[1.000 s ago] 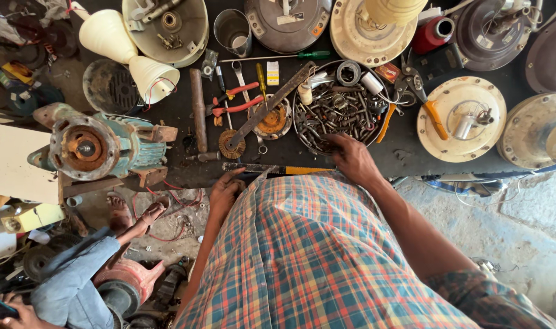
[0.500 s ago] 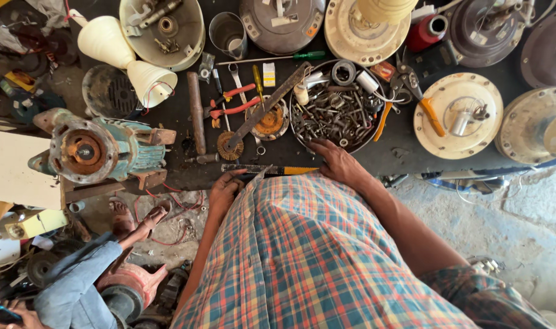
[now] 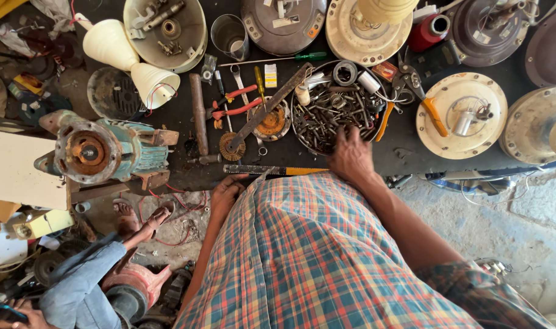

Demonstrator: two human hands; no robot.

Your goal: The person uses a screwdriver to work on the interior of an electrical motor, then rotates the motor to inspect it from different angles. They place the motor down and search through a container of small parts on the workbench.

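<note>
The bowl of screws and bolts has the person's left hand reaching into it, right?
Not quite. The head view shows the right hand reaching into the bowl of screws and bolts. The left hand rests at the bench edge, near the flat metal ruler.

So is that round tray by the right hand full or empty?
Full: the tray is heaped with bolts and screws, and the right hand reaches into it.

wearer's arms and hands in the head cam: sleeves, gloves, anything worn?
Both hands bare: no gloves, and no rings or watch that I can make out. The left hand and right hand come out from forearms that are uncovered. A short sleeve of checked cloth in orange, teal and cream shows on the right upper arm, matching the plaid shirt.
</note>
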